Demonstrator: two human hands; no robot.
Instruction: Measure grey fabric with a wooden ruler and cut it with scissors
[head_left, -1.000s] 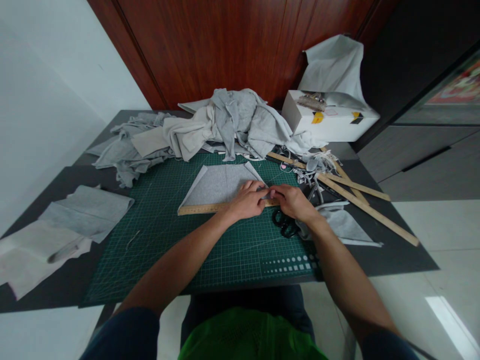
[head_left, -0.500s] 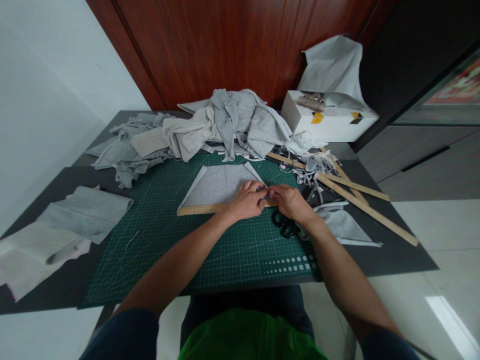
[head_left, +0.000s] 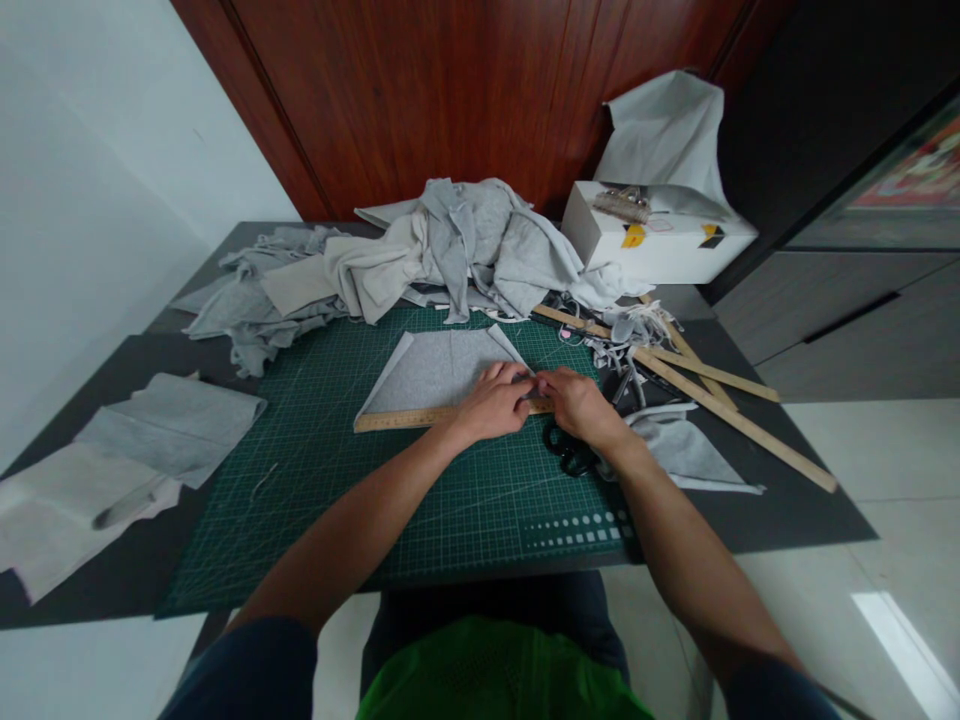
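A grey fabric piece (head_left: 444, 368) with folded slanting sides lies flat on the green cutting mat (head_left: 420, 510). Along its near edge runs a wooden ruler (head_left: 405, 418). My left hand (head_left: 495, 400) rests on the fabric and ruler near the right corner, fingers bent and close together. Touching it from the right, my right hand (head_left: 576, 400) pinches the fabric's right corner; the fingertips partly hide that corner. Black scissor handles (head_left: 571, 450) lie just below my right hand.
A heap of grey and cream cloth (head_left: 450, 245) spans the back. At the back right stands a white box (head_left: 660, 245). Wooden strips (head_left: 742, 420), cloth scraps (head_left: 637, 325) and grey fabric (head_left: 686, 450) lie right; more cloth pieces (head_left: 172, 425) lie left.
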